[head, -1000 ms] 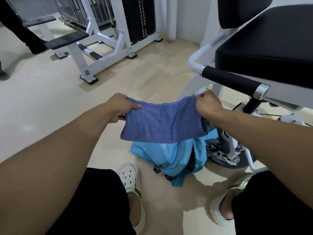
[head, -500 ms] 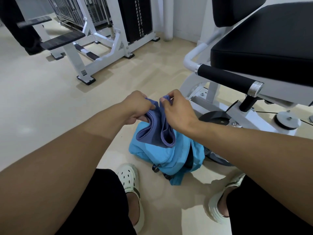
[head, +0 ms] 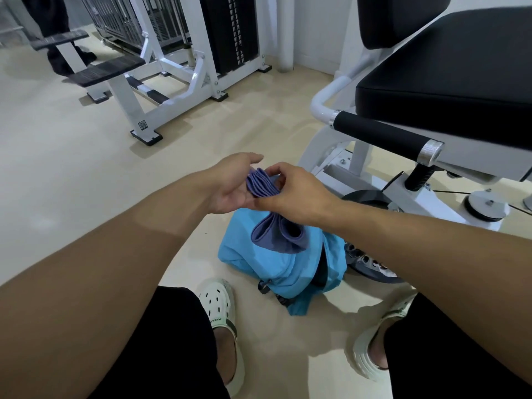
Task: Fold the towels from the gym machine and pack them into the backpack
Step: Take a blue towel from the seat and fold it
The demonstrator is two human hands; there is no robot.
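Note:
A purple-blue towel (head: pixel 277 233) hangs folded in several layers between my hands, its lower loops dangling just above the light blue backpack (head: pixel 273 269) on the floor. My right hand (head: pixel 296 194) pinches the towel's gathered top edges from the right. My left hand (head: pixel 233 182) is beside it with palm up and fingers spread straight, the folded edges lying against the palm. The backpack lies slumped between my feet, partly under the gym machine (head: pixel 431 90) on the right.
The machine's black seat pad and padded handle bar (head: pixel 383 133) overhang the right side. Another white-framed machine (head: pixel 178 67) with a weight stack stands at the back. A person's dark legs (head: pixel 54 33) are at the far left. My white clogs (head: pixel 221 315) flank the backpack.
The towel was stretched wide between both hands, then brought together into a fold. Now my right hand alone pinches the layers and my left hand has opened flat beside them.

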